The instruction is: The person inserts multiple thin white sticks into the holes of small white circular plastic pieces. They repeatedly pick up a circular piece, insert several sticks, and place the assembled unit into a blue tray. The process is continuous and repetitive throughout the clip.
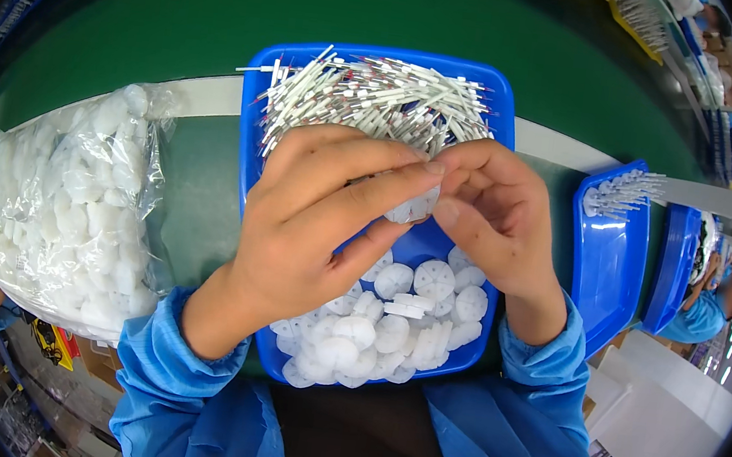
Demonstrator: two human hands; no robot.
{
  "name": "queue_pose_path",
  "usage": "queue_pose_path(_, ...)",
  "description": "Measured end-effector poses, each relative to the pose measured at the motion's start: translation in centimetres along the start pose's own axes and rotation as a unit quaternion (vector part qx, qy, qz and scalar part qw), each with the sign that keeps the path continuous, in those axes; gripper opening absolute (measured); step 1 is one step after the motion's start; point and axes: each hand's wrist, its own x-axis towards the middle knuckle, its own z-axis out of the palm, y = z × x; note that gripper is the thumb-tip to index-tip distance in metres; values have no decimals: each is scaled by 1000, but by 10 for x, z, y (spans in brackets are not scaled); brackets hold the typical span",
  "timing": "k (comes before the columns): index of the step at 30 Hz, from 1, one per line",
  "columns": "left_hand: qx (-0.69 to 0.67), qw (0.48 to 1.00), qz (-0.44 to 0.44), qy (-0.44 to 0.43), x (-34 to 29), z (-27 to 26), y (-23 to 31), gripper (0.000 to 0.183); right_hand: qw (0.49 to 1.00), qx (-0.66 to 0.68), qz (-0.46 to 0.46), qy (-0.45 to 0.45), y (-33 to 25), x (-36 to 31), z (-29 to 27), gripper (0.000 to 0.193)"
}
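Observation:
Over the middle of a blue tray (512, 123), my two hands meet at the fingertips. My left hand (324, 201) pinches a round white plastic disc (414, 207) near its edge. Close against the disc, the thumb and fingers of my right hand (496, 212) are drawn together; what they hold, if anything, is hidden behind them. In the far half of the tray lies a heap of thin white sticks (381, 95) with some dark and reddish ends. Several loose white discs (372, 333) like the one in my hand fill the near half.
A clear plastic bag (80, 205) full of white discs lies at the left. On the right, another blue tray (610, 265) holds several pieces made of discs with sticks. Beyond a pale strip (565, 147) runs the green surface (319, 6). Other people sit at the far right and left.

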Motion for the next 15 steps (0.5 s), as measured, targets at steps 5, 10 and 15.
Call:
queue_pose_path(5,-6,999,-20,-32,4,-4,8,55,999,-36,-10,-2,2,-1,-2,15)
queue_pose_path(10,-23,999,-19,-45,4,-2,8,50,1000,-20,-13,5,4,-6,-2,14)
queue_pose_path(15,-58,996,-60,-31,2,-2,9,45,999,-20,-42,12,9,-4,5,14)
